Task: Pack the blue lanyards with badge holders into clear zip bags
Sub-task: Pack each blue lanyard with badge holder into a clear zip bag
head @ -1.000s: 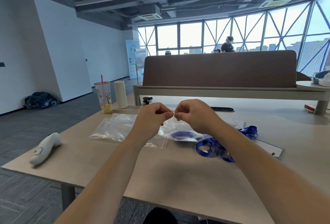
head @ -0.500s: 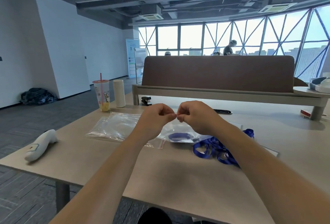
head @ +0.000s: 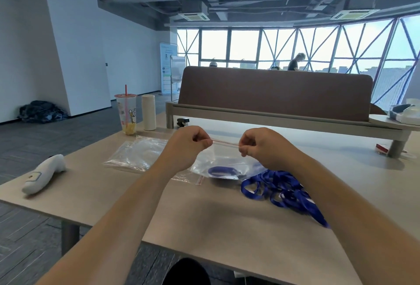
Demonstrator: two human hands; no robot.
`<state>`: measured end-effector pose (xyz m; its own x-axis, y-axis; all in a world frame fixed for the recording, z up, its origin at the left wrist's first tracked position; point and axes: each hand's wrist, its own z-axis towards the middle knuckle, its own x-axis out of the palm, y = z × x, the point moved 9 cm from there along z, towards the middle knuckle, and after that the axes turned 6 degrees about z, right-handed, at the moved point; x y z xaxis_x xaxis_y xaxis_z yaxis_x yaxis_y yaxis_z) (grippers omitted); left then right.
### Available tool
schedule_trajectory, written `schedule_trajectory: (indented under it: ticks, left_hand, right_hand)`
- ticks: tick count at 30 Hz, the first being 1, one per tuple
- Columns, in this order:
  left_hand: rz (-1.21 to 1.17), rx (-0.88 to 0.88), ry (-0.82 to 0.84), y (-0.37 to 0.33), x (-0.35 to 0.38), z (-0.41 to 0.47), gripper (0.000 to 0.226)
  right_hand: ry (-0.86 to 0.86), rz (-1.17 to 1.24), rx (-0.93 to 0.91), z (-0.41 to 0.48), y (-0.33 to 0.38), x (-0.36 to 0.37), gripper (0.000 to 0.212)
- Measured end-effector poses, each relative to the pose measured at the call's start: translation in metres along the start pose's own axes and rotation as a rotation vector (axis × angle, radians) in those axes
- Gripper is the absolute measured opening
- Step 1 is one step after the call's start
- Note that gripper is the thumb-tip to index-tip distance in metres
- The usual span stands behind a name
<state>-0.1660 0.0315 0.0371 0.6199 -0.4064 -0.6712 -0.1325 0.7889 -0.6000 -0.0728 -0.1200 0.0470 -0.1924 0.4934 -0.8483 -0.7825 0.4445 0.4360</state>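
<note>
A clear zip bag (head: 223,162) hangs above the table with a coiled blue lanyard (head: 221,171) inside it. My left hand (head: 188,142) pinches the left end of its red zip strip and my right hand (head: 261,145) pinches the right end; the strip runs taut between them. A heap of loose blue lanyards (head: 281,188) lies on the table under my right forearm. A stack of empty clear zip bags (head: 136,154) lies flat to the left.
A white handheld device (head: 42,173) lies near the table's left edge. A drink cup with a red straw (head: 126,112) and a white cylinder (head: 149,112) stand at the back left. A brown divider panel (head: 272,94) borders the far side.
My hands were pinched together at the middle of the bag's top; they have now slid apart along the zip strip, left hand leftward and right hand rightward.
</note>
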Motion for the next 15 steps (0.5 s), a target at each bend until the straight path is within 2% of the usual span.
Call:
schedule_trajectory:
  ticks: [4, 7, 9, 15]
  left_hand:
    - [0.173, 0.026, -0.016, -0.007, -0.001, 0.004, 0.008]
    - [0.29, 0.152, -0.076, -0.027, -0.001, 0.003, 0.019]
    - [0.328, 0.204, -0.039, -0.038, 0.008, 0.0, 0.017]
    - [0.321, 0.151, 0.011, -0.036, 0.022, 0.001, 0.014]
  right_hand:
    - [0.003, -0.07, -0.011, 0.002, 0.007, 0.001, 0.007]
    - [-0.002, -0.136, -0.031, 0.005, 0.016, 0.006, 0.005]
    - [-0.017, -0.164, -0.051, 0.006, 0.022, 0.008, 0.009]
    - [-0.029, -0.166, -0.058, 0.004, 0.02, 0.012, 0.015]
